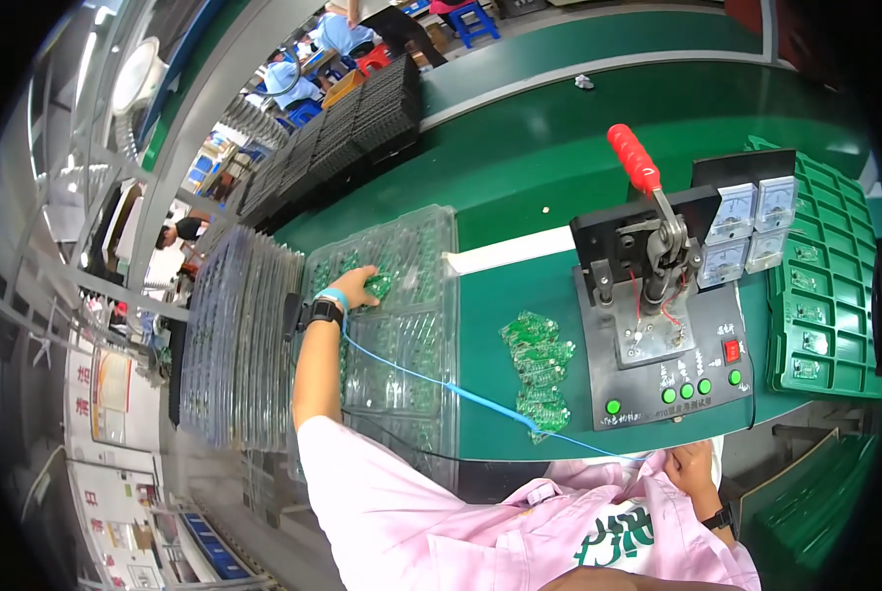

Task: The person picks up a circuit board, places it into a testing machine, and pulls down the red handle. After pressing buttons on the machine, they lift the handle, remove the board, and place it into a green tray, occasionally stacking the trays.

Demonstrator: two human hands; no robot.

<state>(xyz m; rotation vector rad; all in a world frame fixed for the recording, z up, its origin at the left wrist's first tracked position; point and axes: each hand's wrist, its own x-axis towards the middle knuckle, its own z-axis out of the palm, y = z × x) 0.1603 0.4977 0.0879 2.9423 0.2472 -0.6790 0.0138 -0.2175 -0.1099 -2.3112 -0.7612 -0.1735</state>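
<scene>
My left hand [355,288] reaches over a clear plastic tray [444,335] whose pockets hold green circuit boards. Its fingers are closed on a green circuit board [380,286] at the tray's far part. A light blue wrist strap with a coiled blue cord [431,379] runs from that wrist across to my lap. Low at the right, below the table edge, my right hand [693,467] rests against the pink smock with fingers curled; what they hold, if anything, is hidden. Between tray and test fixture lies a loose pile of green circuit boards [539,364].
A black test fixture [608,389] with a red-handled toggle clamp [636,163], green buttons and dial meters [726,261] stands at the right. Beyond it is a green compartment tray [835,295] with boards. Stacked clear trays [239,340] rise at left, black trays [337,133] behind. A white strip [510,249] lies mid-table.
</scene>
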